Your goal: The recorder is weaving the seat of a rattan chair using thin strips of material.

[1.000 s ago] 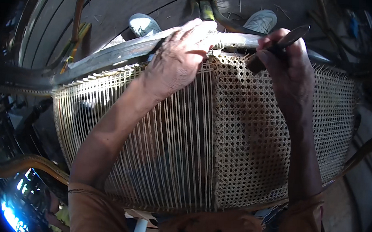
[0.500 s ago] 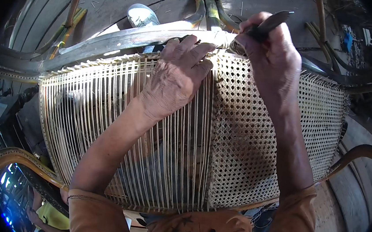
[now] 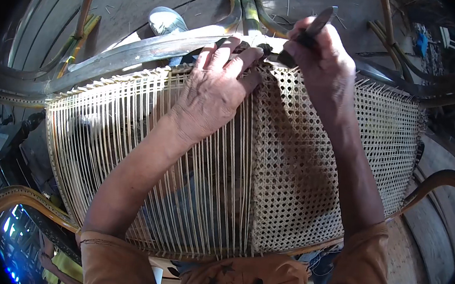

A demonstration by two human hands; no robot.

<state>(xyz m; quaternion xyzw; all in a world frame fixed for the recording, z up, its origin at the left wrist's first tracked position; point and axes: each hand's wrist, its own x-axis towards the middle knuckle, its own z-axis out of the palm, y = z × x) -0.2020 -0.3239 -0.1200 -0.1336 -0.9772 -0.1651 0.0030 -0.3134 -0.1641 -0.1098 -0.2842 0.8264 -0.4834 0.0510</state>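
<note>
A long cane seat spans the view, its right part a finished open-hole cane weave [image 3: 299, 186] and its left part mostly parallel cane strands [image 3: 196, 188]. At the seat's far edge my left hand [image 3: 212, 100] is closed, its fingers bent over the wooden rail [image 3: 143, 51]; what they pinch is hidden. To its right, my right hand [image 3: 326, 69] grips a knife [image 3: 322, 21] in its fist, the blade tip sticking out above toward the far side. The dark lower end of the knife's handle comes down by the rail, close to my left fingertips.
Curved wooden armrests stand at the near left [image 3: 28, 196] and near right [image 3: 440, 185]. Past the rail are wooden legs [image 3: 249, 14], a pale rounded shoe-like thing [image 3: 166, 20] and scraps on the board floor. Another person's arm and yellow clothing [image 3: 62, 268] show at the lower left.
My right hand has shifted slightly left and down with the knife, nearer my left fingers. The left fingers have spread a little along the rail. The whole view has shifted slightly.
</note>
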